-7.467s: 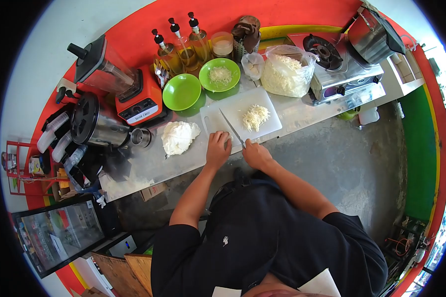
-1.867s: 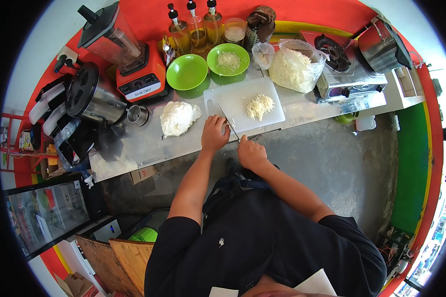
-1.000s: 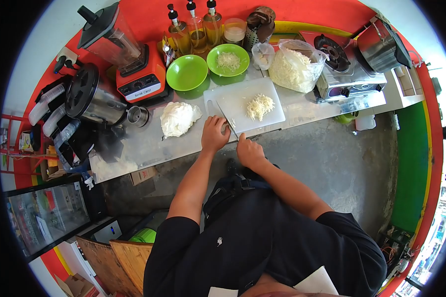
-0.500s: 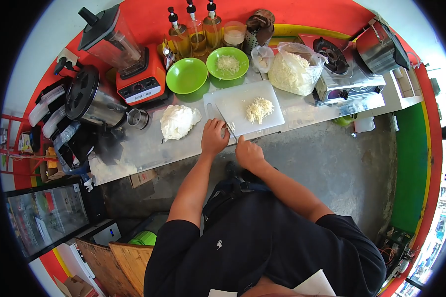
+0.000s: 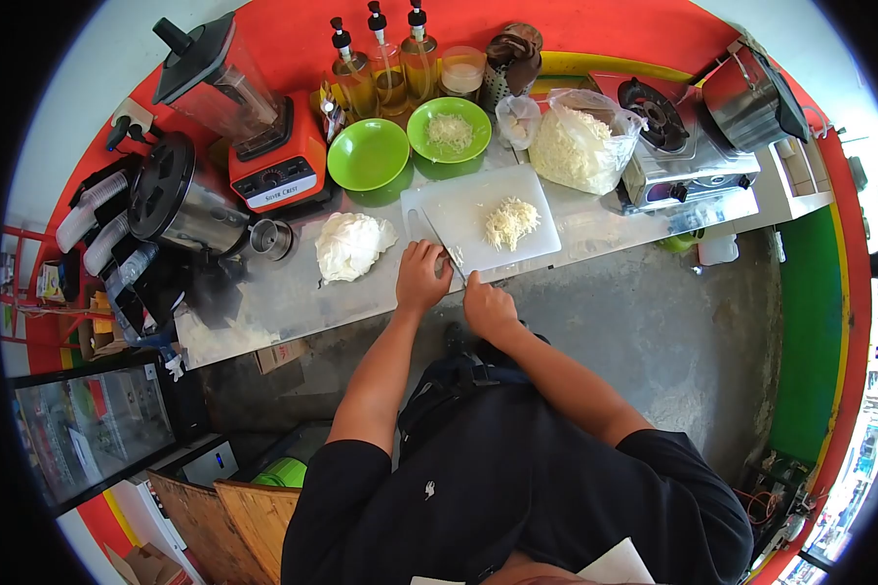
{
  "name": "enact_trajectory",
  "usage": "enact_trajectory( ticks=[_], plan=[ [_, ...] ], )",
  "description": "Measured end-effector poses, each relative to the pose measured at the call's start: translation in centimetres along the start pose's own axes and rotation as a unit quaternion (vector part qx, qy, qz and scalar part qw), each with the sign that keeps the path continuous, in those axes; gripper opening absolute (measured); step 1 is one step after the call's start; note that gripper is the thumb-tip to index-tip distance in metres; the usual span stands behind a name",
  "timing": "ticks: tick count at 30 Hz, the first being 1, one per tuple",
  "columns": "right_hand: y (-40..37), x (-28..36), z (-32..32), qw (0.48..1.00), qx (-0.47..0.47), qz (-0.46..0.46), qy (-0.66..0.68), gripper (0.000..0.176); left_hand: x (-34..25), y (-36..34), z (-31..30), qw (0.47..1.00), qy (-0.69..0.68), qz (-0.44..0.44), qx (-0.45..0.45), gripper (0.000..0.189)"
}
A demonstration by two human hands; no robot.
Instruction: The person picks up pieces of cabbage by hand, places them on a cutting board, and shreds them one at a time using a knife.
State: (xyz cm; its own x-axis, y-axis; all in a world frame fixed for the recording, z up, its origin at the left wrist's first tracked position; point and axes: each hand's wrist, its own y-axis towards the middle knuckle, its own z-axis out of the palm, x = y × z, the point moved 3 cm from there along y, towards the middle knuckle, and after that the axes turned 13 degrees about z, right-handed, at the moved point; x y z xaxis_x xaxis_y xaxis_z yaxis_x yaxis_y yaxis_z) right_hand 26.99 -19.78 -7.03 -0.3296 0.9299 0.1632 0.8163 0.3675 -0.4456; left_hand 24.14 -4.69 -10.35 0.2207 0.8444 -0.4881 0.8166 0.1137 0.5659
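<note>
A white cutting board (image 5: 473, 185) lies near the front edge of the metal counter. My right hand (image 5: 491, 308) is closed around the handle of a knife (image 5: 443, 236), its blade slanting up and left across the board. Close against the blade's left side, my left hand (image 5: 423, 276) rests on the board's near left corner with fingers curled; what they press on, if anything, is hidden. Small pale bits (image 5: 457, 253) lie just right of the blade. Farther right sits a heap of pale yellowish shreds (image 5: 512, 223).
Behind the board stand a green bowl (image 5: 370, 139) and another green bowl holding shreds (image 5: 478, 112). A clear bag of pale shreds (image 5: 580, 146) stands before a gas stove (image 5: 688, 166). Left are a white crumpled bundle (image 5: 353, 247), a metal cup (image 5: 271, 239) and a red blender (image 5: 281, 171).
Both hands and the knife stay at almost the same spot, with only a very slight shift. The heap of shreds looks the same.
</note>
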Motion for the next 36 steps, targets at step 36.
enact_trajectory(
  ticks=[36],
  plan=[
    [2.6, -5.6, -1.6, 0.993, -0.015, 0.073, 0.096, 0.024, -0.5, -0.3, -0.6, 0.999, -0.007, 0.0, 0.032, 0.016]
  ],
)
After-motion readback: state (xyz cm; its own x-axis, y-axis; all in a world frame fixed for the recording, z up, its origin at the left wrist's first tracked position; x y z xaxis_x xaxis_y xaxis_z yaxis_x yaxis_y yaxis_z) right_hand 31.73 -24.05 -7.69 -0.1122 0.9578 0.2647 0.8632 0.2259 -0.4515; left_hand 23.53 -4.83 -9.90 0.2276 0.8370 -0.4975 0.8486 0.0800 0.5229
